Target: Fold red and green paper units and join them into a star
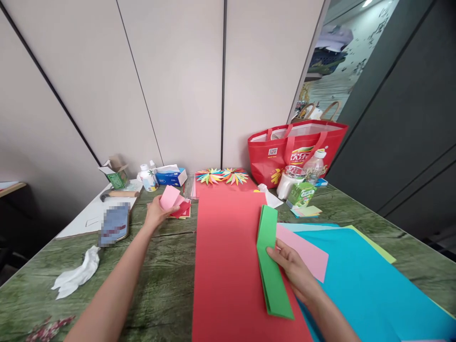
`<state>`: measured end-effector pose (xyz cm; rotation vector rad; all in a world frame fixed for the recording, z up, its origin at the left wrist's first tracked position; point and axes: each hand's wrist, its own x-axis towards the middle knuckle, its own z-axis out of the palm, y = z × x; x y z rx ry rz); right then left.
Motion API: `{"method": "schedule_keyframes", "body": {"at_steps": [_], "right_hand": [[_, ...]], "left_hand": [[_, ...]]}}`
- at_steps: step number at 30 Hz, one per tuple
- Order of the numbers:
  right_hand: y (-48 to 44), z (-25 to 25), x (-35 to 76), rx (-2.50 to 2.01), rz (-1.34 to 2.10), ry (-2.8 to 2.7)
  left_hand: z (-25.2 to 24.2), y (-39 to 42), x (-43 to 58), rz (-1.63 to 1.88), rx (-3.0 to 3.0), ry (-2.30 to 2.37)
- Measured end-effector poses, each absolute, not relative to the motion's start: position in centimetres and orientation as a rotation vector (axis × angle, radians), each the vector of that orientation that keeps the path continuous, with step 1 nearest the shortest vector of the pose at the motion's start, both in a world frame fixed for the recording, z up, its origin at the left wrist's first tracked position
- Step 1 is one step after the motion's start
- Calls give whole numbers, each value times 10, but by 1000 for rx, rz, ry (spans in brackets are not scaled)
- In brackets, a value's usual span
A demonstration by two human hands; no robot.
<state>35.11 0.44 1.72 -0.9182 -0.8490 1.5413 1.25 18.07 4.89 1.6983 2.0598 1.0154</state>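
My left hand [156, 213] reaches forward and pinches a small pink paper piece [169, 196], held just above a little pile of red and yellow paper pieces [182, 210]. My right hand [290, 266] grips the edge of a long folded green paper strip [270, 256] that lies on a long red paper sheet [228, 266]. A pink sheet [308, 254] sits beside that hand, on top of a large blue sheet [366, 285].
Two colourful folded paper stars [221, 176] lie at the far end. A red bag [295, 147], bottles [313, 167], a green carton [301, 194], a tissue box [171, 176], a crumpled tissue [76, 273] and a white board [89, 213] stand on the green table [164, 285].
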Motion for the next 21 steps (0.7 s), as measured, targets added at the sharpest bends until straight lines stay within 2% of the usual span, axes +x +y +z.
{"method": "schedule_keyframes", "body": {"at_steps": [3,5,6,8,10,16,21], "right_hand": [[10,21,337,-883,1533,-854],[17,25,329,-863,1532,-856],[21,27,325,-866,1527,-861],[30,30,319,-912,1504,-883],[39,30,315,-997,1449,-943],[59,22,297,-1271,1041,-1300],[59,22,295,-1221,1146,-1363]], "left_hand": [[58,161,23,1193,1703,1939],[60,136,35,1321,1506,1676],[59,121,41,1285,1359,1449],[50,94,52,976,1083,1014],[39,73,58,830,946,831],[23,58,51,913,789,860],[20,58,37,986,714,989]]}}
